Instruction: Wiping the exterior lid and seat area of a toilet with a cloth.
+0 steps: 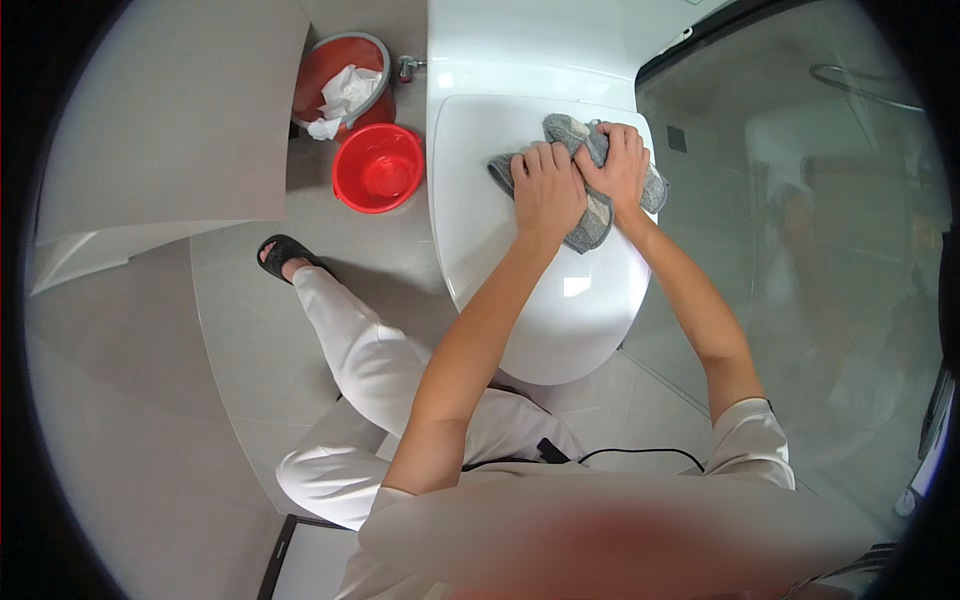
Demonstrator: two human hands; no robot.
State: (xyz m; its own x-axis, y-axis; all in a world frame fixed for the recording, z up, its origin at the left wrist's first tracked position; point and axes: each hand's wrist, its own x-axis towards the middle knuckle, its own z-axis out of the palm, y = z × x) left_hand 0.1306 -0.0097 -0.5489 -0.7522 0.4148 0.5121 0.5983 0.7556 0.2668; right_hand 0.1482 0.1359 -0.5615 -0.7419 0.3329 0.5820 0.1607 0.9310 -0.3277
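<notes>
A grey cloth [592,217] with pale patches lies bunched on the closed white toilet lid [480,225], near its back right part. My left hand [549,187] presses on the cloth's left part with bent fingers. Close beside it, my right hand [621,169] grips the cloth's right part, thumb towards the left hand. One end of the cloth reaches over the lid's right edge. The palms and the cloth beneath them are hidden.
Left of the toilet stand a red plastic basin [379,169] and a red bin [364,45] with crumpled white paper. A small metal valve [409,67] is behind them. A glass shower panel [750,225] runs along the right. A cabinet [172,112] fills the upper left.
</notes>
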